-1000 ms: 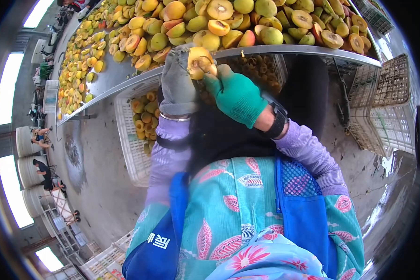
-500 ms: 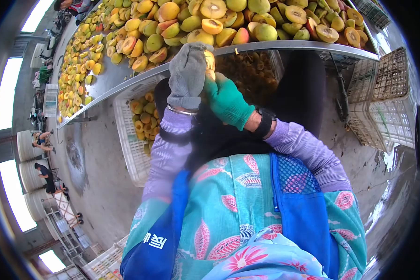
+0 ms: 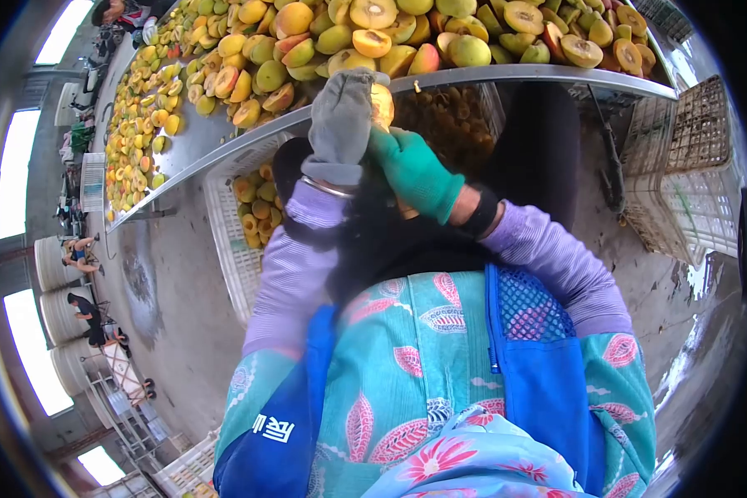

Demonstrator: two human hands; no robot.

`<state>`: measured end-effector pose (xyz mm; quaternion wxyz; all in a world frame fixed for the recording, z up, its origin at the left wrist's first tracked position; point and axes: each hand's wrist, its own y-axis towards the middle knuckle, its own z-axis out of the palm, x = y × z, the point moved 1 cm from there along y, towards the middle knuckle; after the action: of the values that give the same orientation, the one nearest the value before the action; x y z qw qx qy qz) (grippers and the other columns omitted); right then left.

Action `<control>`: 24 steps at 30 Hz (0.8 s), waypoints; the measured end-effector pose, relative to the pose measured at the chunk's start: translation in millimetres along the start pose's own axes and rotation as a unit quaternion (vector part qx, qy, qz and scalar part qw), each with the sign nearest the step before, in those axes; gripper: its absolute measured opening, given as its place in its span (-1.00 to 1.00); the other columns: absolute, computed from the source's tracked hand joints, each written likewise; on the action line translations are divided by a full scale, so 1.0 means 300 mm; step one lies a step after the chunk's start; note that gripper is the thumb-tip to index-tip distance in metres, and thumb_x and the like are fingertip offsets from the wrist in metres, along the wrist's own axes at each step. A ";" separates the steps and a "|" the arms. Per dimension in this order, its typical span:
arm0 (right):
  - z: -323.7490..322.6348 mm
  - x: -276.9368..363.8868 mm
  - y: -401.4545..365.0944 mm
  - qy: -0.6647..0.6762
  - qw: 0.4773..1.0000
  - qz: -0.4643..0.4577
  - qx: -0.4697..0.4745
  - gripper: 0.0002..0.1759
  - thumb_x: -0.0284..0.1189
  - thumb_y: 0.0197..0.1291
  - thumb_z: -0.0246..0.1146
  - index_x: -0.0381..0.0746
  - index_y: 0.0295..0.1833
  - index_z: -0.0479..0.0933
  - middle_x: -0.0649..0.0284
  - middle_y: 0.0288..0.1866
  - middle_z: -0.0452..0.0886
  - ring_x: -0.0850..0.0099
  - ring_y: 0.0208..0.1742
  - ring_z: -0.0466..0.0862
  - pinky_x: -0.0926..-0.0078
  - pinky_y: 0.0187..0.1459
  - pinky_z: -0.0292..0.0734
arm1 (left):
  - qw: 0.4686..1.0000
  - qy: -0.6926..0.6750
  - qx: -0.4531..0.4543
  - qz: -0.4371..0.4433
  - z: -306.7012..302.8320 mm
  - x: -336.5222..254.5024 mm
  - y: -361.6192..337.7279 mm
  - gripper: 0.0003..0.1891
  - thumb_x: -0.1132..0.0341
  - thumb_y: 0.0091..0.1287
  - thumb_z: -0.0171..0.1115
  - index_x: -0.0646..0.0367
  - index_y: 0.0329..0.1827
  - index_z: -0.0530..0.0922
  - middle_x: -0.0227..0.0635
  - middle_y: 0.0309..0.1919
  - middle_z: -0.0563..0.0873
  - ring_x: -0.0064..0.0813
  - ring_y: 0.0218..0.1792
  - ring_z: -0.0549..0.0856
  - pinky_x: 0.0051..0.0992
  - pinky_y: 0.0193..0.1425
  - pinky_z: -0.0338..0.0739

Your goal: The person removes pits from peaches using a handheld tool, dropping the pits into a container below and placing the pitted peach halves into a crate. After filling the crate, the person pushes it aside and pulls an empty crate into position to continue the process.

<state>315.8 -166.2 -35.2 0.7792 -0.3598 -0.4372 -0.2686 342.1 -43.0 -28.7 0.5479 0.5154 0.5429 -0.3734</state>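
Note:
My left hand [image 3: 340, 116], in a grey glove, is closed around a yellow peach half [image 3: 382, 106] just below the metal table's front edge. Pressed against the lower side of that peach half is my right hand [image 3: 415, 173], in a green glove with the fingers curled in. A tan end like a tool handle [image 3: 407, 210] pokes out under the green glove; the working end is hidden by the fruit and fingers. Right behind my hands, halved peaches [image 3: 372, 43] are heaped on the table [image 3: 216, 158].
Under the table, a white crate [image 3: 228, 241] holds peach halves, and brownish scraps [image 3: 448, 124] lie in another container. Stacked plastic crates [image 3: 681, 174] stand at the right. Other people [image 3: 85, 311] are in the background at left. The concrete floor [image 3: 183, 282] has wet patches.
Both hands have shifted slightly right with the peach half. My right wrist has turned, and the tan handle end now shows below the green glove.

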 end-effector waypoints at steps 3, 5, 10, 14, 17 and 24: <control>-0.007 0.022 -0.045 0.280 0.938 0.107 0.172 -0.56 0.02 0.44 -0.05 -0.11 -0.26 0.44 0.52 -0.61 0.31 0.65 -0.68 0.29 0.60 -0.63 0.22 | 0.981 -0.077 0.140 -0.110 -0.043 -0.102 -0.002 -0.75 0.23 0.46 0.11 0.26 -0.16 0.62 -0.35 -0.38 0.71 -0.62 -0.38 0.64 -0.60 -0.27 0.56; 0.014 0.046 -0.060 0.411 0.871 0.082 0.256 -0.59 0.04 0.44 -0.08 -0.04 -0.28 0.35 0.59 -0.63 0.24 0.66 -0.70 0.24 0.60 -0.64 0.19 | 0.991 -0.081 0.078 -0.079 -0.020 -0.095 -0.005 -0.74 0.22 0.47 0.09 0.26 -0.16 0.61 -0.32 -0.37 0.71 -0.60 -0.38 0.66 -0.62 -0.30 0.55; 0.030 0.044 -0.070 0.251 0.954 0.093 0.132 -0.61 0.01 0.43 -0.03 -0.04 -0.30 0.35 0.55 -0.66 0.24 0.64 -0.73 0.21 0.58 -0.69 0.16 | 0.979 -0.098 0.138 -0.111 -0.024 -0.048 0.031 -0.71 0.18 0.48 0.08 0.26 -0.18 0.60 -0.23 -0.34 0.72 -0.53 -0.39 0.69 -0.64 -0.37 0.54; 0.033 0.037 -0.060 0.455 0.825 0.132 0.309 -0.62 0.00 0.42 -0.01 -0.05 -0.31 0.35 0.52 -0.65 0.25 0.60 -0.68 0.28 0.56 -0.62 0.25 | 0.935 -0.305 0.142 -0.108 0.001 -0.072 -0.023 -0.58 0.04 0.48 -0.01 0.31 -0.13 0.56 -0.12 -0.35 0.69 -0.43 -0.47 0.66 -0.54 -0.44 0.57; 0.009 0.047 -0.080 0.459 0.790 0.104 0.392 -0.61 0.01 0.46 -0.07 -0.05 -0.27 0.37 0.55 -0.64 0.25 0.62 -0.69 0.27 0.60 -0.58 0.25 | 0.905 -0.390 0.002 -0.168 -0.149 -0.072 -0.134 -0.58 -0.01 0.45 0.02 0.22 -0.16 0.59 -0.17 -0.38 0.69 -0.44 -0.47 0.64 -0.50 -0.43 0.55; -0.134 -0.139 0.012 0.464 0.859 0.189 0.104 -0.62 0.01 0.43 -0.01 -0.07 -0.22 0.38 0.52 -0.59 0.31 0.60 -0.64 0.36 0.56 -0.58 0.31 | 0.774 0.566 -0.235 -0.158 -0.597 -0.111 -0.002 -0.51 -0.08 0.24 0.17 0.22 -0.11 0.66 0.10 -0.16 0.71 0.08 -0.05 0.66 -0.14 0.10 0.48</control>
<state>318.3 -191.7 -87.4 0.9606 -0.1860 0.0257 -0.2048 299.6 125.5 25.3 0.1784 0.3957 0.8998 0.0438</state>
